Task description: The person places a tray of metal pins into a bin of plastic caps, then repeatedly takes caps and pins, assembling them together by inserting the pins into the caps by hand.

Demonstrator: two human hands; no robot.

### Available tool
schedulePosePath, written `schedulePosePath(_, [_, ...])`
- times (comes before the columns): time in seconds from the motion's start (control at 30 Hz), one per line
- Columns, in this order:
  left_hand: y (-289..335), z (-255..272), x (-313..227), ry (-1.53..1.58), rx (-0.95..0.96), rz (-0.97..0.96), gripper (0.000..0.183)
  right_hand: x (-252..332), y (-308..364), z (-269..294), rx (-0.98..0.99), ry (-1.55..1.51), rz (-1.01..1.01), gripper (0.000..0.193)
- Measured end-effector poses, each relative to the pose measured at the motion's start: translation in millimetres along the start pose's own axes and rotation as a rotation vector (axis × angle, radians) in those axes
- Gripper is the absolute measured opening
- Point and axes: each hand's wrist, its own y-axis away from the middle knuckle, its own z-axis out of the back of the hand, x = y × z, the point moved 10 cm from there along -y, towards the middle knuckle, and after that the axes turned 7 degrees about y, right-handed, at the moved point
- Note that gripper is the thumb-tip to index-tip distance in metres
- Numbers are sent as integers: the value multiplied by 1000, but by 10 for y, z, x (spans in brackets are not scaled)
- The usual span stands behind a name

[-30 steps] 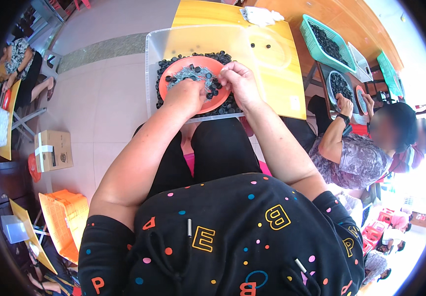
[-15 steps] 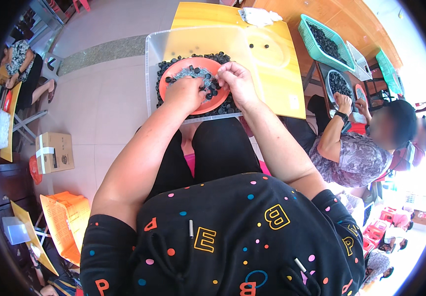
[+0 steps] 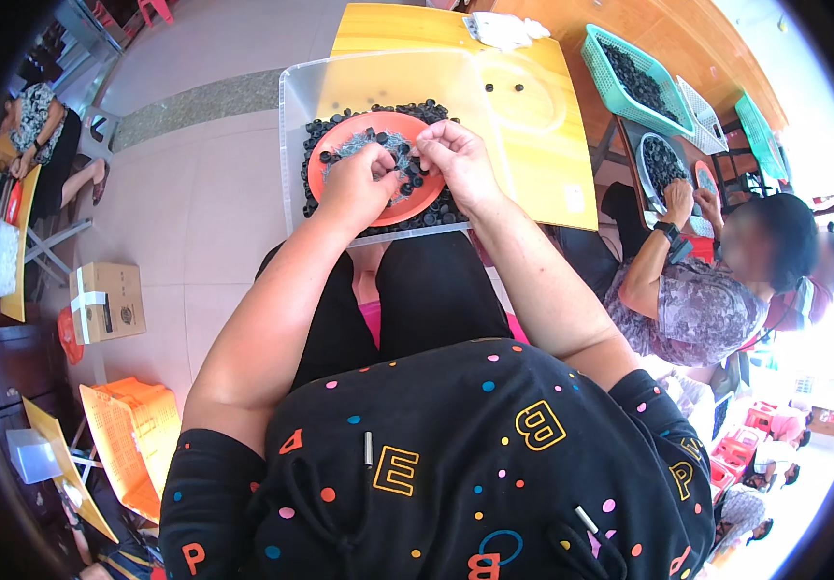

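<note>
An orange-red plate (image 3: 318,182) rests on a bed of small black round caps (image 3: 316,131) inside a clear plastic tub (image 3: 293,108). Thin silvery metal pieces (image 3: 347,147) and more black caps lie on it. Over the plate's middle, my left hand (image 3: 361,186) is closed, thumb and index finger curled together beside some black caps. My right hand (image 3: 463,166) pinches at the plate's right side, its fingertips close to the left ones. Whatever is between the fingertips of either hand is too small to make out.
The tub stands on a yellow table (image 3: 543,126) with two loose black caps and a white plastic bag (image 3: 506,31). To the right, another person (image 3: 688,300) works at a bowl of black parts (image 3: 663,159), near a teal basket (image 3: 637,82). A cardboard box (image 3: 108,302) sits on the left floor.
My left hand has lifted slightly from the plate, and its index finger and thumb now show. The right hand stays pinched, shifted slightly left.
</note>
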Motion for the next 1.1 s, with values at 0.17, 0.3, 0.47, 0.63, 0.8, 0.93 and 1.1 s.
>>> schedulePosePath(0.17, [85,43,-123,95,-58,0,22,73,48,-83,71,-12,87,2])
schedulePosePath(0.3, [132,22,-152,197,-11,-27,24,96,77,-214,142,93,170,2])
schedulePosePath(0.47, [202,70,-160,271,-18,-3,21,72,93,-268,146,291,248,2])
schedulePosePath(0.63, [235,64,-25,466,38,76,21,78,154,-308,101,192,206,2])
schedulePosePath(0.8, [321,67,148,1097,21,418,20,145,190,-354,91,205,253,2])
schedulePosePath(0.93, [327,8,209,1199,79,413,19,179,213,-410,84,182,266,2])
schedulePosePath(1.1, [312,45,137,1495,12,431,12,363,301,-526,126,425,364,3])
